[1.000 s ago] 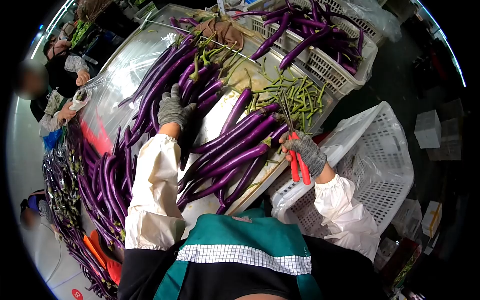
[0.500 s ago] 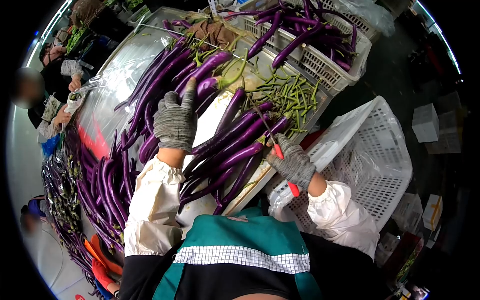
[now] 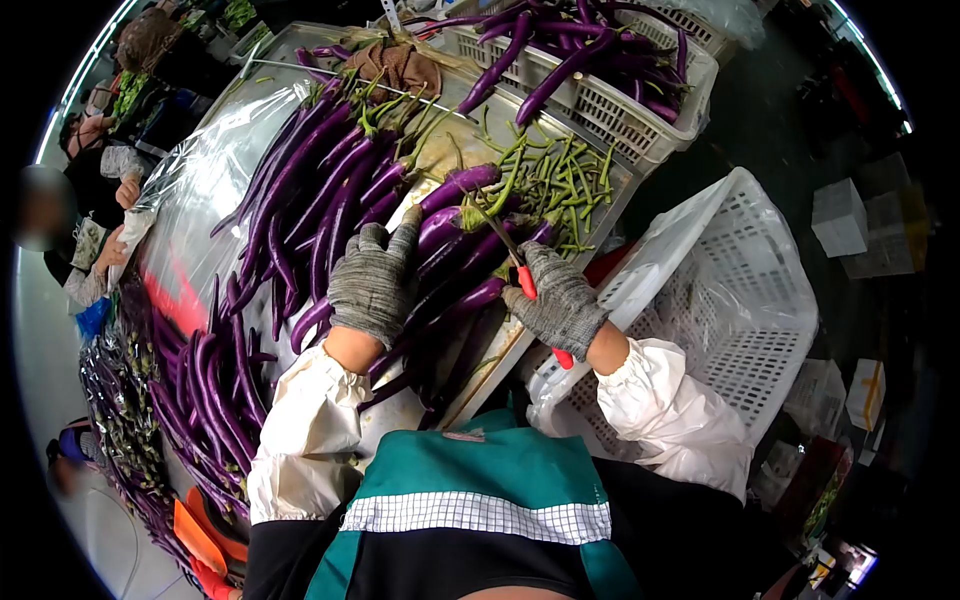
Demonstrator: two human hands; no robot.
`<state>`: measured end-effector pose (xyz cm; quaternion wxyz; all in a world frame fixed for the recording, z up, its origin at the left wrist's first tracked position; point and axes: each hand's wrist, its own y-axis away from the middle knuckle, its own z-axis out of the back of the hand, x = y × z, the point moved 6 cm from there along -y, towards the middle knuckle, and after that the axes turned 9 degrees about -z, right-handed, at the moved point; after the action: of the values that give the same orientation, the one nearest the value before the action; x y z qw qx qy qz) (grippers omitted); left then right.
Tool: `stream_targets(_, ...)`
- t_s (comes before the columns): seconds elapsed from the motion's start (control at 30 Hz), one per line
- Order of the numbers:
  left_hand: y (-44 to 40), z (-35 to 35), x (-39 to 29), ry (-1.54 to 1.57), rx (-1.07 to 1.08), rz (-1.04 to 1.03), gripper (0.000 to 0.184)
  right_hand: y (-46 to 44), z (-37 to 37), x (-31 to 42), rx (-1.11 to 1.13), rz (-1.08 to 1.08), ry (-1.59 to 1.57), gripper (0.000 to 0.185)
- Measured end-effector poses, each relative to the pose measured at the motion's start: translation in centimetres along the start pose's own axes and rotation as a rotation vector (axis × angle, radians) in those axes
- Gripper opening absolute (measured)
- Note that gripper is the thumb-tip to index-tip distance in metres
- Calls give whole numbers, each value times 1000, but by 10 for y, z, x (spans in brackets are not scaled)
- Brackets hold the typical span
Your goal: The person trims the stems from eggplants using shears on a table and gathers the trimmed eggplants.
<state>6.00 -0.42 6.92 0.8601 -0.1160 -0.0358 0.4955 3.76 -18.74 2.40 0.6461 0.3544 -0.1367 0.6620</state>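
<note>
My left hand (image 3: 372, 288), in a grey knit glove, lies palm down over the purple eggplants. Its fingers are apart, with one fingertip beside a thick eggplant (image 3: 437, 231). My right hand (image 3: 558, 300), gloved alike, is closed around a red-handled cutting tool (image 3: 526, 283). The tool's narrow dark blade reaches up and left to the green stem end of that eggplant; whether it is a knife or scissors I cannot tell. Another eggplant (image 3: 462, 187) lies just beyond the blade tip. Cut green stems (image 3: 568, 185) are heaped beyond my right hand.
Rows of eggplants (image 3: 290, 190) cover the table's left side, beside clear film (image 3: 225, 165). A filled crate (image 3: 640, 125) stands at the far right; a plastic-lined white crate (image 3: 745, 260) tilts by my right arm. A co-worker's hand (image 3: 128, 192) is across the table.
My left hand has moved slightly right and down onto the eggplants. The right hand, with the cutting tool, has shifted left, bringing the blade to a stem end. The view has shifted slightly.
</note>
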Motion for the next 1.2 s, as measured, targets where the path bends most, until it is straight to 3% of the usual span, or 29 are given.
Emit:
stream_targets(0.13,3,-3,-4,-7,89,73,62,-2,-4,-2,11,-5,1,54)
stream_targets(0.3,6,-5,-8,33,183,154,65,-2,1,3,-148,50,41,48)
stream_targets(0.6,4,-8,-5,-70,80,127,64,-10,-5,1,-35,-19,-59,26)
stream_targets(0.83,13,-21,11,-59,162,239,60,-18,-13,-14,-116,-4,-120,20)
stream_targets(0.93,24,-17,27,167,100,282,66,-16,-29,-35,346,-356,-919,17)
stream_targets(0.97,27,-14,32,281,100,300,66,-14,-21,-35,346,-355,-919,17)
stream_targets(1.07,37,-20,47,617,-30,322,59,-8,-25,-31,680,-355,-1223,24)
stream_targets(1.2,48,-28,56,927,-33,314,59,-10,-27,-30,752,-308,-1181,29)
